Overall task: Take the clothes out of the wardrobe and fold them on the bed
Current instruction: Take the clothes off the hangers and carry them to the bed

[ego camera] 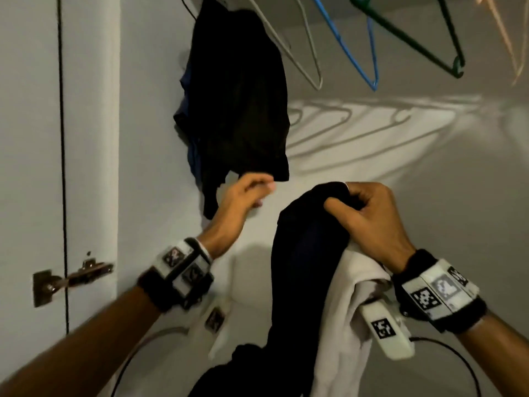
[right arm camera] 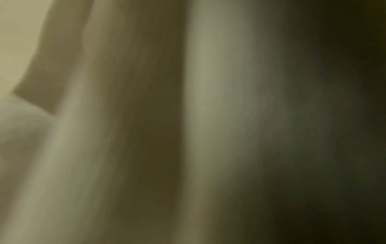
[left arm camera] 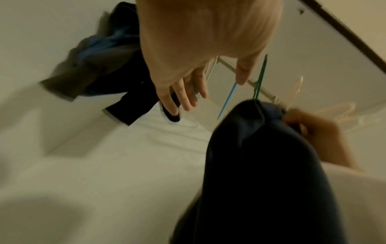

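While right hand (ego camera: 369, 222) clutches dark garment (ego camera: 309, 267) (white cloth beneath), left hand (ego camera: 243, 202) grip loose, empty, by hanging black clothes (ego camera: 243, 104).

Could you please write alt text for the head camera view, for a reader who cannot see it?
Inside a wardrobe, the right hand grips a dark garment and a white one, while the left hand reaches toward black clothes on the rail beside empty hangers.

You are working in dim, warm light that throws soft hanger shadows (ego camera: 357, 130) on the wardrobe wall above your right hand (ego camera: 369, 216). Your left hand (ego camera: 243, 204) is motion-smeared in the head view and glares pale in its own wrist view, where the edges bend and blur. Your right wrist view shows only unfocused folds of pale cloth (right arm camera: 208, 115), darkening to the right.
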A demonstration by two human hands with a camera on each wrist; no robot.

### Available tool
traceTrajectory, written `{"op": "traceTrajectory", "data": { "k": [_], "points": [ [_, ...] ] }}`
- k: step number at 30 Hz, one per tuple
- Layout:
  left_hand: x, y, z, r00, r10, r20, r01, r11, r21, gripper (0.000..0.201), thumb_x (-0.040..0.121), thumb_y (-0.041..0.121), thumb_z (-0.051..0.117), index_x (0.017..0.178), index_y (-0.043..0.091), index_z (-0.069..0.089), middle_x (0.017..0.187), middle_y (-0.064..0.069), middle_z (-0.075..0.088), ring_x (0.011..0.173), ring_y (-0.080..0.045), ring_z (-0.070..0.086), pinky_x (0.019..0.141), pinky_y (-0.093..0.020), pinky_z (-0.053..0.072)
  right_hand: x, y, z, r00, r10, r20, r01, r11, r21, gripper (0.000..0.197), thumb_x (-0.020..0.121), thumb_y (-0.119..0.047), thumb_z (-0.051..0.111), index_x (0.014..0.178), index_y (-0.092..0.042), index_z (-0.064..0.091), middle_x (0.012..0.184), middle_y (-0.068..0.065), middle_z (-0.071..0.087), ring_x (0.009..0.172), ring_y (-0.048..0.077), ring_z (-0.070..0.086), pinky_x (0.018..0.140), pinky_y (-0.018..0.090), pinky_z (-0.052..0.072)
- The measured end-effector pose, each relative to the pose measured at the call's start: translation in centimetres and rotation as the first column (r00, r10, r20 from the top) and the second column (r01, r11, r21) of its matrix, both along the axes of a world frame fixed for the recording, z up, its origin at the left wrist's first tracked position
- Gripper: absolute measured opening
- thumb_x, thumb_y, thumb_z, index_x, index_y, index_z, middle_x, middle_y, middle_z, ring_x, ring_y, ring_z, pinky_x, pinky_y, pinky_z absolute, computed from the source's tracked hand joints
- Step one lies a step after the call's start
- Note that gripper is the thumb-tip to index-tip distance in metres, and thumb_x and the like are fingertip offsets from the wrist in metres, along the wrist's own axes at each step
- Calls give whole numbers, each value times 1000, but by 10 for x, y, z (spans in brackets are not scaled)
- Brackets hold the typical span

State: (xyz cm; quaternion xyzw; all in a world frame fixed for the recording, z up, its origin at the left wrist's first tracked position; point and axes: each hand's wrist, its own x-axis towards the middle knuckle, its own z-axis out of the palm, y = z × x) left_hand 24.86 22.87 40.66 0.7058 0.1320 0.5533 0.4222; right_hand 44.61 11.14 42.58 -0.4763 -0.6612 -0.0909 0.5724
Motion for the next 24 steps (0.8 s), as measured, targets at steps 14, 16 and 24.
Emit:
{"op": "traceTrajectory", "data": {
  "k": [14, 16, 24],
  "points": [
    [82, -75, -324, 684, -123, -719, 127, 991, -49, 133, 44, 74, 91, 155, 40, 26, 154, 24, 36, 144, -2, 35, 119, -35, 33, 22, -39, -33, 997, -55, -47, 53, 998, -30, 33, 83, -25, 67, 76, 7, 69, 75, 30, 67, 70, 46, 65, 57, 54, 50],
    [105, -77, -333, 739, 69, -671, -17, 996, 84, 125, 46, 76, 87, 152, 31, 35, 148, 14, 47, 137, -10, 47, 111, -40, 43, 26, -49, -35, 998, -22, -52, 22, 1000, 5, 31, 85, -20, 66, 75, 10, 67, 73, 31, 65, 70, 47, 64, 57, 55, 49],
    [141, -82, -344, 464, 395, -793, -279, 915, 292, 50, 76, 32, 68, 121, 15, 54, 100, -9, 71, 90, -35, 69, 74, -39, 56, 72, -108, -73, 973, -109, -205, 119, 992, 34, 33, 86, -7, 65, 60, 5, 50, 58, 12, 41, 59, 16, 40, 53, 40, 30]
  ]
}}
